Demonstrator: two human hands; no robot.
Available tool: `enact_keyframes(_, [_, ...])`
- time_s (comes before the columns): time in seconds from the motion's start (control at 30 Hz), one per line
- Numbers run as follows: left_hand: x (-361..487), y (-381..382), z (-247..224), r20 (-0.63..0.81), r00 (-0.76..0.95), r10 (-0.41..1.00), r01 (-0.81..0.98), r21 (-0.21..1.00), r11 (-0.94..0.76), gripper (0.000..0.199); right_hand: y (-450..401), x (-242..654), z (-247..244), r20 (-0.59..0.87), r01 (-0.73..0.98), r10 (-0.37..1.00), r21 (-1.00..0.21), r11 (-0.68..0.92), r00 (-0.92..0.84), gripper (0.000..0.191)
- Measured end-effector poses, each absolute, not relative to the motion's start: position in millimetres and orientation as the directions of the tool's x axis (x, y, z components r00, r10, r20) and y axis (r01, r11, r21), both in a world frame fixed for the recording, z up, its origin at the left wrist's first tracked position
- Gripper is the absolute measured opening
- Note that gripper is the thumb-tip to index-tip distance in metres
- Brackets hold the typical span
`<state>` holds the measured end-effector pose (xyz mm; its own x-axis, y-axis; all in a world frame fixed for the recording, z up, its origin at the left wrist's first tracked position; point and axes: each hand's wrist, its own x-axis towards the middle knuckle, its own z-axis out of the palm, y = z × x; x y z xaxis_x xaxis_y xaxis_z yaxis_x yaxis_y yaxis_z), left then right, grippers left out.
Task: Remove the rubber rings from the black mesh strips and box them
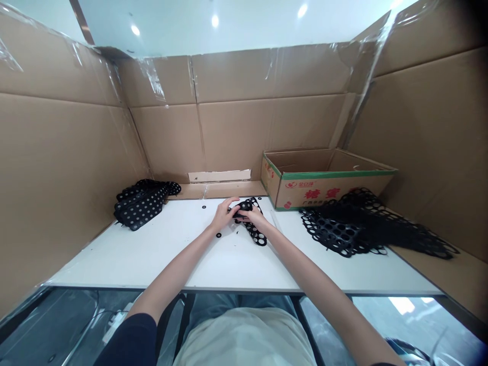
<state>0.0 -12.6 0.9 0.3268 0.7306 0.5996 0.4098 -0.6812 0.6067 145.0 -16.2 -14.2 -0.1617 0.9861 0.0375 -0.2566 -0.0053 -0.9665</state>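
Near the middle of the white table, a black sheet with round holes (260, 239) lies partly under my hands. My left hand (224, 213) has its fingers bent around the left side of the bunched black material. From the right, my right hand (254, 216) pinches the same material, its fingertips close to those of my left hand. Small black rings (218, 235) lie on the table to the left of and below my hands. The exact grip of the fingertips is partly hidden.
A pile of black sheets with light dots (139, 208) sits at the left. Black mesh with large holes (343, 229) is heaped at the right, before an open cardboard box (328, 190) with green tape. Cardboard walls (236, 122) enclose the back and sides of the table (152, 259).
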Motion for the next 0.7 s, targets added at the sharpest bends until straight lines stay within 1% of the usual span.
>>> enact_keyframes(0.07, [3, -16, 4, 0.573, 0.403, 0.714, 0.346, 0.627, -0.698, 0.033, -15, 146, -15, 0.13, -0.266, 0.976, -0.961, 0.081, -0.173, 0.023])
enact_keyframes(0.1, [4, -16, 4, 0.555, 0.41, 0.724, 0.32, 0.656, -0.684, 0.033, -14, 146, -16, 0.171, -0.261, 0.968, -0.958, 0.12, -0.182, 0.025])
enact_keyframes(0.17, [4, -15, 3, 0.52, 0.386, 0.762, 0.265, 0.728, -0.632, 0.033, -13, 146, -17, 0.226, -0.228, 0.953, -0.957, 0.178, -0.202, 0.028])
enact_keyframes(0.23, [4, -13, 2, 0.504, 0.358, 0.786, 0.222, 0.772, -0.596, 0.034, -13, 145, -19, 0.262, -0.201, 0.943, -0.954, 0.222, -0.206, 0.029])
enact_keyframes(0.37, [8, -16, 1, 0.542, 0.279, 0.792, 0.261, 0.751, -0.606, 0.034, -18, 141, -18, 0.31, -0.149, 0.931, -0.947, 0.285, -0.192, 0.026])
enact_keyframes(0.57, [17, -30, 2, 0.566, 0.167, 0.807, 0.346, 0.733, -0.585, 0.036, -33, 136, -2, 0.432, 0.097, 0.894, -0.891, 0.443, -0.12, 0.013])
enact_keyframes(0.63, [18, -32, 2, 0.585, 0.141, 0.799, 0.395, 0.706, -0.587, 0.036, -36, 135, 2, 0.459, 0.144, 0.88, -0.869, 0.473, -0.118, 0.012])
enact_keyframes(0.7, [18, -33, 2, 0.59, 0.126, 0.797, 0.407, 0.702, -0.584, 0.035, -38, 134, 3, 0.479, 0.178, 0.87, -0.852, 0.492, -0.114, 0.012])
